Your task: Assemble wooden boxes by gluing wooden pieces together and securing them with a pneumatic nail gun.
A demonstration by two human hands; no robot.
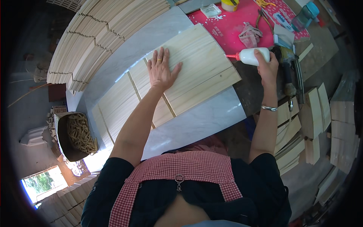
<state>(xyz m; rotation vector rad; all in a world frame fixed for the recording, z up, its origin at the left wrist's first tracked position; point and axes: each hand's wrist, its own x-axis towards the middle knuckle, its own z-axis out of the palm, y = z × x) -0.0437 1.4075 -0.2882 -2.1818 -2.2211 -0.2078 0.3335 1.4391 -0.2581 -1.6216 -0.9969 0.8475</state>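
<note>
My left hand lies flat with fingers spread on a pale wooden board, a ring on one finger. Below that board lie further light wood pieces, with narrow grooves or strips running across between them. In my right hand is a white squeeze bottle with a red nozzle. It is held on its side, and the nozzle tip points left at the board's right edge. Whether the tip touches the edge I cannot tell.
Stacked thin wood slats stand at the far left. A bin of rubber bands sits at left. On a red mat are a crumpled cloth and pliers. A pneumatic tool lies right, near a teal bottle.
</note>
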